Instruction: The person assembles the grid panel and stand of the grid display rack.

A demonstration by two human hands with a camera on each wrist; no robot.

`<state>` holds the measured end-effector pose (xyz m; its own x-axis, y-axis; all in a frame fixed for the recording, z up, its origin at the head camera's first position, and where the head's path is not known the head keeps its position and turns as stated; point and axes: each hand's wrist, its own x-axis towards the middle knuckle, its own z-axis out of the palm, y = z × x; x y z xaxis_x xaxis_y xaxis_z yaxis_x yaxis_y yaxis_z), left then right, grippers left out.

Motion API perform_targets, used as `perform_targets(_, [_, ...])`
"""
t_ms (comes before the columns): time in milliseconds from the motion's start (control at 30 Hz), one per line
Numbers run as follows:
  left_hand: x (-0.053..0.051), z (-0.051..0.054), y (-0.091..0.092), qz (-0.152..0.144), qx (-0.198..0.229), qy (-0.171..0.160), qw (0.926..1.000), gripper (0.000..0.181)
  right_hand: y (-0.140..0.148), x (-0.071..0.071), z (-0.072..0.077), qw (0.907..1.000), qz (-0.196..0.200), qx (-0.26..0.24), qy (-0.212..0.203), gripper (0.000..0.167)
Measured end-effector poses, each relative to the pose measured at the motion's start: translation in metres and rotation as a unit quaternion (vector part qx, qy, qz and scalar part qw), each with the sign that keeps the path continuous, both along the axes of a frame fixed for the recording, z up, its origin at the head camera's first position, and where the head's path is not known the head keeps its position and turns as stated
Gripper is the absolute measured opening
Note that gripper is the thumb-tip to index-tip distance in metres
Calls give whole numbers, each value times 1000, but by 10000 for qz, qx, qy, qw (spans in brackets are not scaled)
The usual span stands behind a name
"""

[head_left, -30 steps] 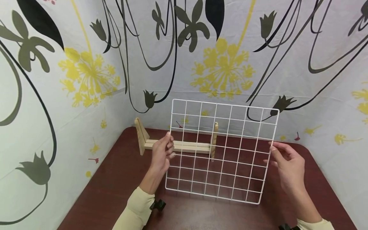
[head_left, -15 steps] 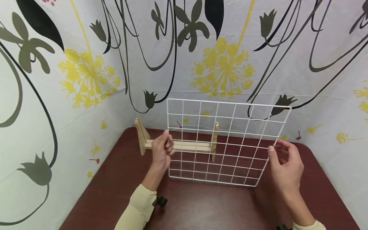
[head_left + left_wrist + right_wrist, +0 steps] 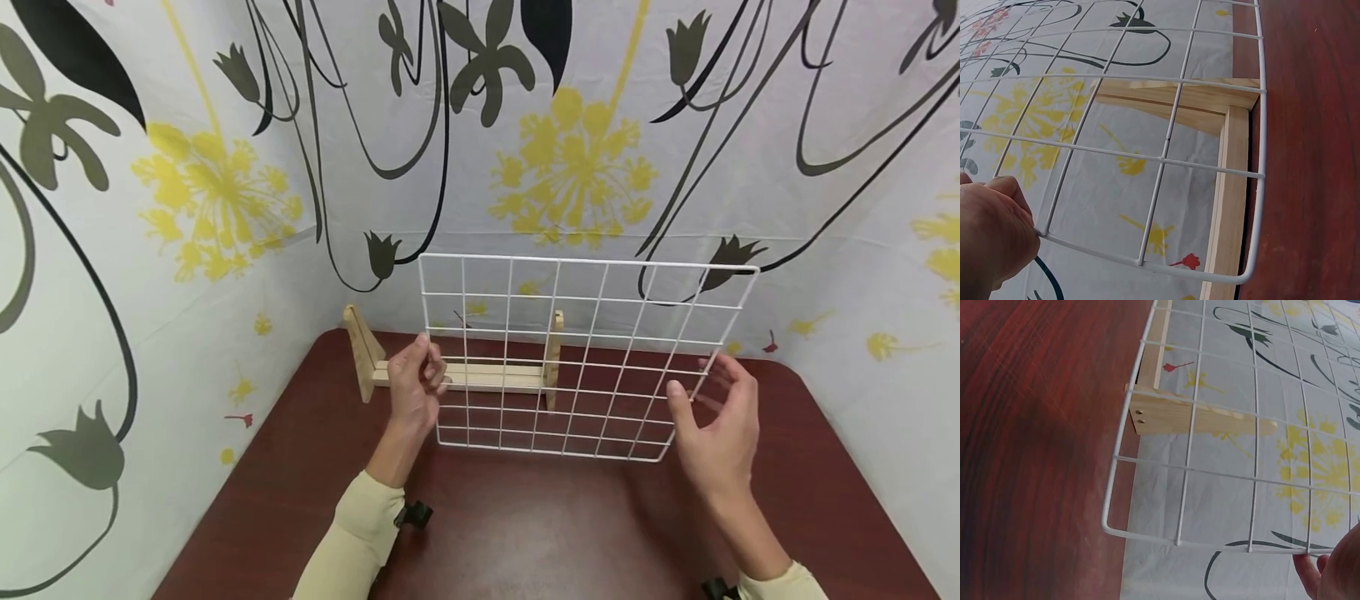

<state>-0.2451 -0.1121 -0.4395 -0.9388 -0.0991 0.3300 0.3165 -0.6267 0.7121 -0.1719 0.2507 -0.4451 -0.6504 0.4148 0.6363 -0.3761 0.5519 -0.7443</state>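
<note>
A white wire grid panel (image 3: 555, 260) is held up off the table, its top edge leaning away from me. My left hand (image 3: 412, 383) pinches its left edge between thumb and curled fingers; the left wrist view shows that hand (image 3: 997, 231) at the wire. On the other side, my right hand (image 3: 716, 429) holds the right edge loosely, thumb in front and fingers behind. Fingertips (image 3: 1305, 570) touch the wire in the right wrist view, where the thumb is hidden. Behind the panel stands a wooden rack (image 3: 365, 354) with two upright ends and a long rail.
The dark red-brown table (image 3: 525, 525) extends beneath both hands. A floral-printed cloth (image 3: 480, 192) surrounds it at the back and sides. Screw heads (image 3: 1140, 417) show on one end of the rack in the right wrist view.
The panel has tilted, its bottom edge rising away from me and its top looking wider. My right hand has shifted left, its thumb moving further over the front. The rack has not moved.
</note>
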Motion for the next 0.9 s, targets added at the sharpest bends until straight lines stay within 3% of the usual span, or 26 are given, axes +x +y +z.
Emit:
perform_targets(200, [-6,3,2,-89,-27,196,9998,37,-6,1,-5,9997,-24,74,221,79])
perform_targets(333, [-8,3,4,-158,44,266,9995,37,-14,1,-2,9950,-315,301,895,83])
perform_targets(400, [-8,3,5,-177,70,280,9994,37,-23,-1,1,9852,-512,398,1584,80])
perform_targets(500, [-7,4,7,-211,86,304,9993,37,-39,-2,10,9617,-795,640,2543,76])
perform_targets(567, [-6,6,8,-214,62,316,9993,37,-49,-3,14,9460,-770,793,3046,69])
perform_targets(733, [-6,6,10,-200,36,338,9992,38,-74,-2,29,9233,-403,1250,3609,58])
perform_targets(900, [-6,2,13,-152,22,346,9993,37,-98,-4,43,9164,-140,1529,3697,53])
